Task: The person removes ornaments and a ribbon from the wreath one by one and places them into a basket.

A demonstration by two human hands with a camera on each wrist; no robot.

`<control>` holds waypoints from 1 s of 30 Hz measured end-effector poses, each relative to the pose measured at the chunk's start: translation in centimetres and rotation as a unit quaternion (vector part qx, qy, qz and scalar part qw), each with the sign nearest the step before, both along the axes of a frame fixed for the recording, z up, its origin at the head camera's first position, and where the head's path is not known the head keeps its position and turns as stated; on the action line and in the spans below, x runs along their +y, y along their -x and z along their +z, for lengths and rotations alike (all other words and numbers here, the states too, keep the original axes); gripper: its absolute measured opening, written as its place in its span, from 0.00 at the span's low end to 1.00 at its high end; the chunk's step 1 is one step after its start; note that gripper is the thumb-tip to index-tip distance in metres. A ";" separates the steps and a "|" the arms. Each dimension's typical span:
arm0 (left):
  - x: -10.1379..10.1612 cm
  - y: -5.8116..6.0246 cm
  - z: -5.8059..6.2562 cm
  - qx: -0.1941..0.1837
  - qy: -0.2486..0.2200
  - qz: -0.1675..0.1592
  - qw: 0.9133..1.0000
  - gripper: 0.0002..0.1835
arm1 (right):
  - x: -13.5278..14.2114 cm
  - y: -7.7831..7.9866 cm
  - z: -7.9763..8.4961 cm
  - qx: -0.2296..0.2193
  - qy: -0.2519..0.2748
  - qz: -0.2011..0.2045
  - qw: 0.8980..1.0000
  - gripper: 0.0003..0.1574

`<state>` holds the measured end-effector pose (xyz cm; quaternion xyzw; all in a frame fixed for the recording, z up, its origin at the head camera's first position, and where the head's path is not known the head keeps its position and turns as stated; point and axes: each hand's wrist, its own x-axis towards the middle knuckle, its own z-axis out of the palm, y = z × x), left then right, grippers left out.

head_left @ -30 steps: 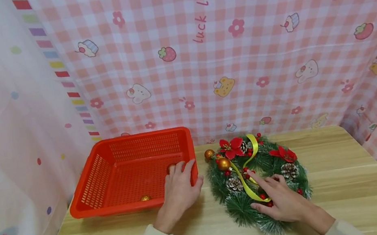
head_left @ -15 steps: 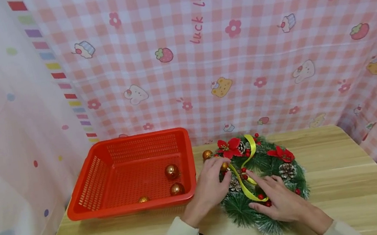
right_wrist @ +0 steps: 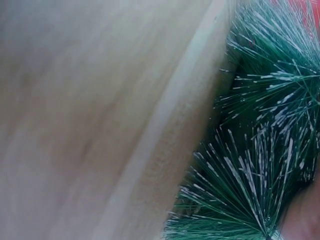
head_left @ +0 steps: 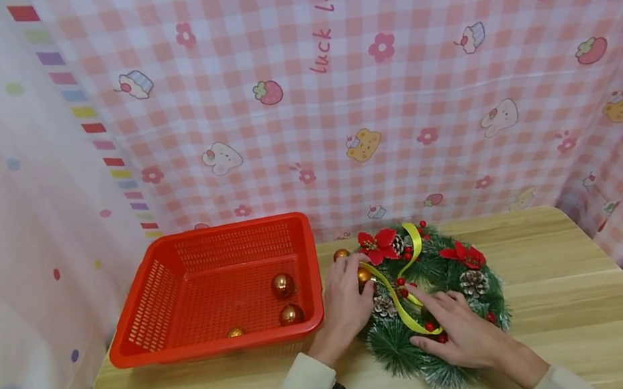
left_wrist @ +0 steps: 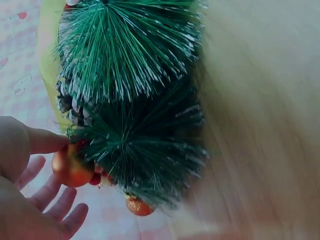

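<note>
A green Christmas wreath [head_left: 393, 343] with red flowers, pine cones and red berries lies on the table. My left hand [head_left: 345, 301] curls its thumb and fingers around a gold bauble [left_wrist: 72, 167] at the wreath's left side. The yellow ribbon [head_left: 403, 309] runs across the wreath, its upper left stretch passing over this bauble by my left fingertips; whether they also hold it is unclear. My right hand [head_left: 462, 334] rests on the lower right of the wreath, index finger stretched to the berries [head_left: 402, 283] at the middle. The right wrist view shows mainly needles and tabletop.
A red plastic basket [head_left: 219, 345] stands left of the wreath. Inside it are loose gold baubles [head_left: 290, 315]. Another gold bauble [head_left: 341, 254] sits at the wreath's upper left edge. A checked pink cloth [head_left: 285, 185] hangs behind the wooden table [head_left: 581, 315].
My left hand has moved right from the basket's edge to the bauble on the wreath. The ribbon's upper left part has shifted left over that bauble. My right hand has stayed in place.
</note>
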<state>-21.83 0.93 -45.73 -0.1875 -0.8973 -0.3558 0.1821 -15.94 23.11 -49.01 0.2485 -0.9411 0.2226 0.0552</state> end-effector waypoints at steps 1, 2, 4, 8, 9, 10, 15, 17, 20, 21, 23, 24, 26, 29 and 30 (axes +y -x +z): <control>0.0 0.0 0.0 -0.003 -0.004 -0.004 1.000 0.20 | 0.0 0.0 0.0 -0.001 0.000 -0.002 1.000 0.52; -0.1 0.0 0.0 -0.007 -0.008 -0.009 1.000 0.20 | 0.0 0.0 0.0 -0.002 0.001 -0.004 1.000 0.52; -0.1 -0.1 0.1 -0.014 -0.010 -0.023 1.000 0.20 | 0.1 -0.1 0.0 -0.005 0.001 -0.008 1.000 0.53; -0.3 -0.2 0.3 -0.009 0.020 -0.041 0.999 0.19 | 0.0 0.0 -0.1 -0.009 0.000 -0.006 1.000 0.53; -0.3 -0.3 0.3 -0.005 0.034 -0.045 0.998 0.18 | 0.0 0.0 -0.1 -0.009 -0.002 -0.007 1.000 0.53; -0.3 -0.3 0.3 -0.004 0.046 -0.049 0.998 0.18 | 0.0 0.0 -0.1 -0.010 -0.001 -0.007 1.000 0.52; -0.2 -0.4 0.5 -0.018 0.089 -0.062 0.994 0.15 | -0.1 0.0 -0.2 -0.010 -0.002 -0.011 1.000 0.52; 0.0 -0.3 0.5 -0.025 0.097 -0.063 0.993 0.15 | -0.1 0.0 -0.2 -0.010 -0.002 -0.011 1.000 0.52; 0.3 -0.2 0.5 -0.014 0.119 -0.068 0.990 0.16 | 0.0 0.0 -0.2 -0.008 0.000 -0.009 1.000 0.51; 0.3 -0.2 0.4 -0.005 0.130 -0.071 0.989 0.16 | 0.0 0.0 -0.2 -0.005 0.000 -0.008 1.000 0.51; 0.5 -0.1 0.4 0.021 0.152 -0.073 0.985 0.16 | 0.0 0.0 -0.3 0.002 -0.001 -0.007 1.000 0.50; 0.6 -0.1 0.4 0.035 0.162 -0.073 0.983 0.16 | -0.1 0.0 -0.2 0.005 -0.002 -0.007 1.000 0.50; 0.8 0.0 0.3 0.061 0.179 -0.070 0.980 0.16 | 0.0 0.0 -0.2 0.009 -0.001 -0.006 1.000 0.50; 1.1 0.1 0.3 0.078 0.191 -0.068 0.976 0.17 | 0.0 0.0 -0.2 0.010 -0.001 -0.004 1.000 0.49; 1.2 0.1 0.4 0.074 0.193 -0.069 0.976 0.18 | 0.0 0.0 -0.2 0.008 0.000 -0.004 1.000 0.49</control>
